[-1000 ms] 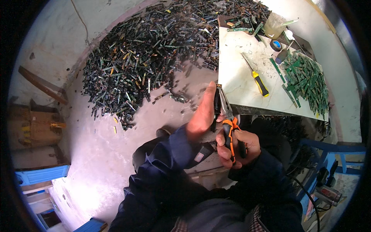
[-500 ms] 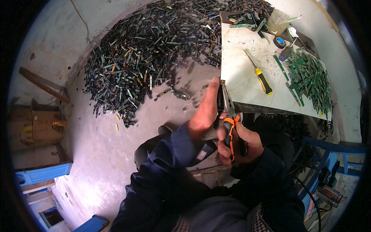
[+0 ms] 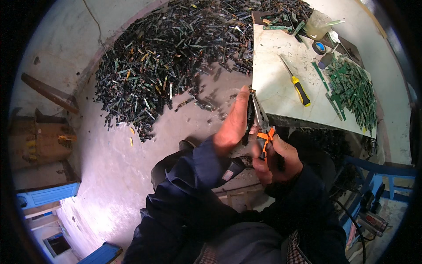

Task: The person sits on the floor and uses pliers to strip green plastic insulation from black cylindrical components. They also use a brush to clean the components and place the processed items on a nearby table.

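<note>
My left hand is closed on a narrow black strip-shaped piece, held upright with its small brownish end at the top. The thumb lies along its side. In my right hand is a pair of long-nose pliers with orange-and-black handles. The metal jaws point up and their tips are at the top end of the strip. Whether they grip it is too small to tell. My right fingers wrap around the handles and hide part of them.
A large heap of dark strips covers the floor at the far left. On the white board at right lie a yellow-and-black screwdriver, a pile of green strips, blue tape and a cloudy cup. Blue chair rails stand nearby.
My right hand has shifted slightly right, and less of the pliers' lower handle shows. The left hand and the strip stay nearly in place.
</note>
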The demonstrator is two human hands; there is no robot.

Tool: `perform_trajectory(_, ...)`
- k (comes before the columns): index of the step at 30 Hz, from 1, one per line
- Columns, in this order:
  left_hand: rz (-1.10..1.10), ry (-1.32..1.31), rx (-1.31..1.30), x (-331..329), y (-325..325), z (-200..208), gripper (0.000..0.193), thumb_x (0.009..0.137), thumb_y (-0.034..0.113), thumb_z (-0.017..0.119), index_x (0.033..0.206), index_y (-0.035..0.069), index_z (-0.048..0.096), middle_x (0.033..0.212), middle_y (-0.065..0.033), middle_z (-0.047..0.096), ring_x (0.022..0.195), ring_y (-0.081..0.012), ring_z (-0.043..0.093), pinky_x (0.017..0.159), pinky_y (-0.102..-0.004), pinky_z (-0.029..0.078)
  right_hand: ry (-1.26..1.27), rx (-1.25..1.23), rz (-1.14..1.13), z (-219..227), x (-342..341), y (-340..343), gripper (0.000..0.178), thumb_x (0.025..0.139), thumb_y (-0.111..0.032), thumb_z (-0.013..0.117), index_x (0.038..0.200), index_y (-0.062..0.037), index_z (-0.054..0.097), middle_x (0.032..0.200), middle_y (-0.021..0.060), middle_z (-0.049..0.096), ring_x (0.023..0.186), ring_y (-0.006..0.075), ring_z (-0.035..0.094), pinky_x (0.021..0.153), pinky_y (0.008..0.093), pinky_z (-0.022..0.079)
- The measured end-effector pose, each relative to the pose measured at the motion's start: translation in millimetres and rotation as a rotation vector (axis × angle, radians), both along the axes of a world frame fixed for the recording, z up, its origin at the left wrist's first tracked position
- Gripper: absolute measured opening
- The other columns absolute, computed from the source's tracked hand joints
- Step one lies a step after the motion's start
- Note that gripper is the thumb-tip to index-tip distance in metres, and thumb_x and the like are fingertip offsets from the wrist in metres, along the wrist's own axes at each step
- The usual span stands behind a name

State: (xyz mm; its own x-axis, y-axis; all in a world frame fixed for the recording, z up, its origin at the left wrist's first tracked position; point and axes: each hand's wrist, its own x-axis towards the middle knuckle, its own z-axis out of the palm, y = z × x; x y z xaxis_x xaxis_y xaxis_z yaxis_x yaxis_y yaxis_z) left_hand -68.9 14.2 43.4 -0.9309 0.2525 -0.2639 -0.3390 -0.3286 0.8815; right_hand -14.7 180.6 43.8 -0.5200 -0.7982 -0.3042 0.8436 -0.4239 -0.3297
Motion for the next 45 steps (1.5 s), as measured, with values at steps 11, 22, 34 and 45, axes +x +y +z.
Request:
perform_trajectory(11, -0.244, 0.069, 0.048, 17, -28, -3, 0.064, 0.098, 0.057, 0.019, 0.066, 0.008, 0.046, 0.05, -0.0006, 0.039, 0.043, -0.01, 0.035, 0.044, -0.0237, 0.03, 0.324, 0.538, 0.158, 5, -17, 24, 0.04, 0.09, -0.041, 0.059, 0.098, -0.0017, 0.058, 0.073, 0.0073, 0.06, 0.057, 0.0153, 0.057, 0.048, 0.0275, 0.044)
perform_trajectory(22, -0.358, -0.131, -0.033, 22, -41, -17, 0.064, 0.099, 0.054, 0.015, 0.064, 0.009, 0.044, 0.051, -0.0005, 0.039, 0.046, -0.0125, 0.036, 0.045, -0.0264, 0.031, 1.469, 1.145, 0.228, -3, -33, 35, 0.032, 0.088, -0.029, 0.06, 0.091, 0.0028, 0.061, 0.065, 0.0208, 0.054, 0.057, 0.033, 0.053, 0.056, 0.0364, 0.045)
perform_trajectory(34, -0.358, -0.253, 0.374, 5, -30, -23, 0.064, 0.097, 0.055, 0.019, 0.06, 0.008, 0.042, 0.048, -0.0022, 0.037, 0.039, -0.0132, 0.032, 0.039, -0.0264, 0.025, 0.803, 0.674, -0.131, -6, -29, 36, 0.026, 0.096, -0.019, 0.051, 0.113, 0.0004, 0.052, 0.09, 0.0061, 0.06, 0.079, 0.0115, 0.057, 0.073, 0.0258, 0.046)
perform_trajectory(45, -0.437, -0.031, 0.014, 29, -15, -8, 0.031, 0.099, 0.029, 0.035, 0.114, 0.005, 0.045, 0.06, 0.0027, 0.043, 0.049, -0.0074, 0.041, 0.045, -0.0218, 0.031, 0.803, 0.716, -0.44, -9, -38, -8, 0.019, 0.091, -0.017, 0.062, 0.102, -0.0027, 0.056, 0.083, -0.0024, 0.053, 0.074, 0.0045, 0.047, 0.066, 0.0201, 0.04)
